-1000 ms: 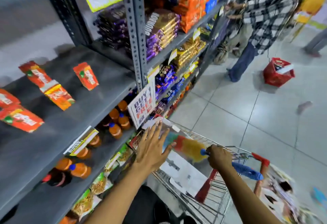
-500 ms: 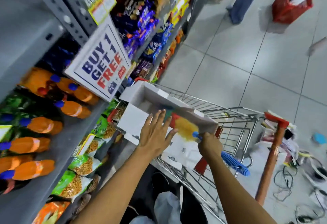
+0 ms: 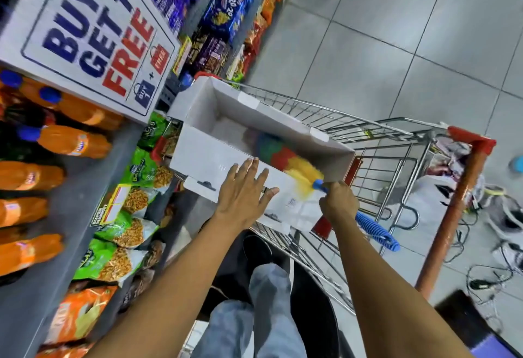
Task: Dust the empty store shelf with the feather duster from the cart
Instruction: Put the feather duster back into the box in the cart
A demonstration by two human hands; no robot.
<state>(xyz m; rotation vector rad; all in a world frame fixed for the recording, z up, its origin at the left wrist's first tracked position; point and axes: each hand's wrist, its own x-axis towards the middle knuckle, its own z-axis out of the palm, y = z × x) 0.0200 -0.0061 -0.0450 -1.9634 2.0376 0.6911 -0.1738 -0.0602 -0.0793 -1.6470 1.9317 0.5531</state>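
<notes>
Our right hand [image 3: 338,202] has its grip closed around the blue handle of the feather duster [image 3: 300,171], whose head lies inside the white box [image 3: 209,156] in the cart [image 3: 382,142], while our left hand [image 3: 243,193], fingers spread, rests on the box's near wall, so we judge the feathers may catch on that wall and tip the box.

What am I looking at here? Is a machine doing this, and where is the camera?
No machine: a person wears a camera on the head, looking down at two bare hands. The right hand grips the blue handle of a feather duster, whose colourful head lies in a white cardboard box sitting in a wire shopping cart. The left hand is open, fingers spread over the box's near wall. To the left stand store shelves with orange soda bottles and snack bags.
</notes>
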